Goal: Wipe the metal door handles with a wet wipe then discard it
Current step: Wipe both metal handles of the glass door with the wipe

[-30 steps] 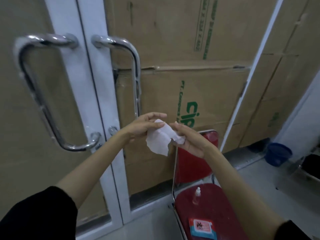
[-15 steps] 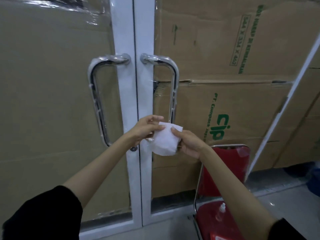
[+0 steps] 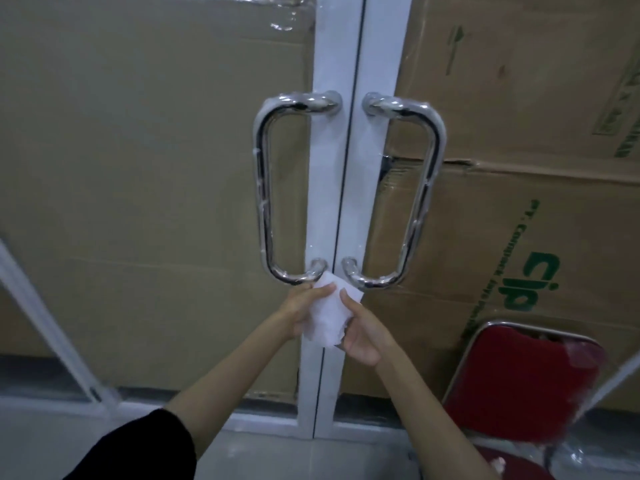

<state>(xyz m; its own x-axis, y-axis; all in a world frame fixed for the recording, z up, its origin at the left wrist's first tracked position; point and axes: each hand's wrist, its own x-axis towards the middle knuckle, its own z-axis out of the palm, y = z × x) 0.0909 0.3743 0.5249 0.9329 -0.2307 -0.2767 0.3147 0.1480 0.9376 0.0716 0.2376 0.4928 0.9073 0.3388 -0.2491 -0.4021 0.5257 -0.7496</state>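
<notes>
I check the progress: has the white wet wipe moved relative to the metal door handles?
Yes. The white wet wipe moved left, from beside the right metal handle to below both handles' lower ends.

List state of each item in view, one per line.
wet wipe: unfolded, held by both hands just below the handles
left hand: grips wipe
right hand: grips wipe
left door handle: not yet wiped
right door handle: not yet wiped
double doors: closed
red chair: unoccupied

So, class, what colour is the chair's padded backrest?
Red, seen best in the head view: the chair backrest.
</notes>
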